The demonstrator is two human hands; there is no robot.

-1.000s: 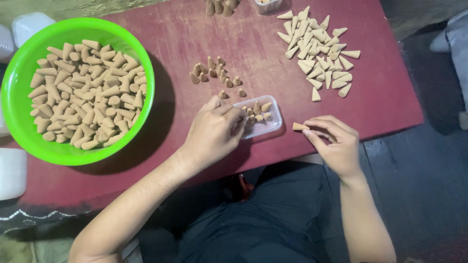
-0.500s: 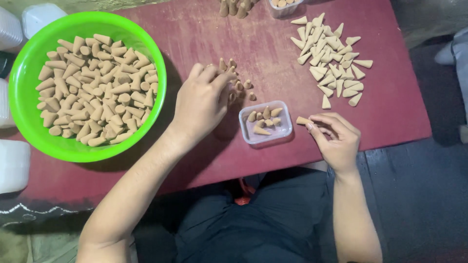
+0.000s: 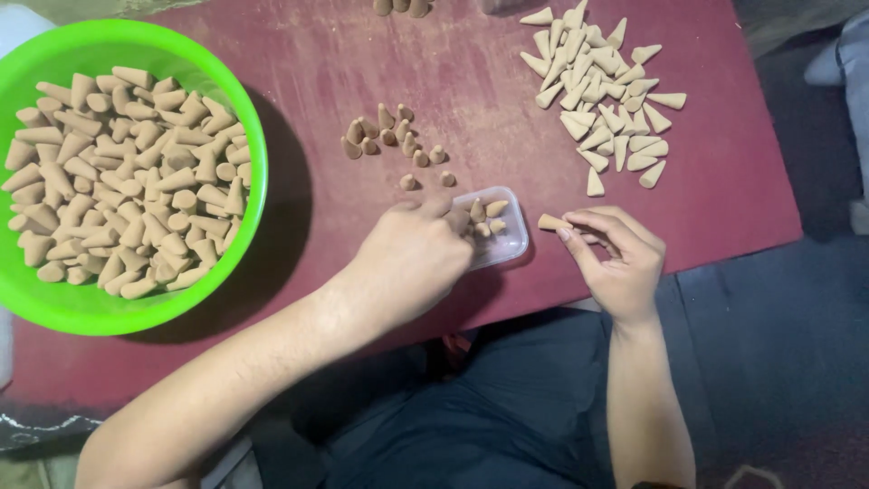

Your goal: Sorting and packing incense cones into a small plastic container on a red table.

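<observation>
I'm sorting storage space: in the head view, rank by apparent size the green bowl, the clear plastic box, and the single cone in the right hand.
1. green bowl
2. clear plastic box
3. single cone, pinched by the right hand

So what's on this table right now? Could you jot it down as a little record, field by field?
surface: dark red table
left hand: fingers down in the small clear plastic box, which holds a few tan cones
right hand: pinching one tan cone beside the box
green bowl: at the left, heaped with tan cones
loose cones: small upright group behind the box; pale pile lying flat at the far right
</observation>
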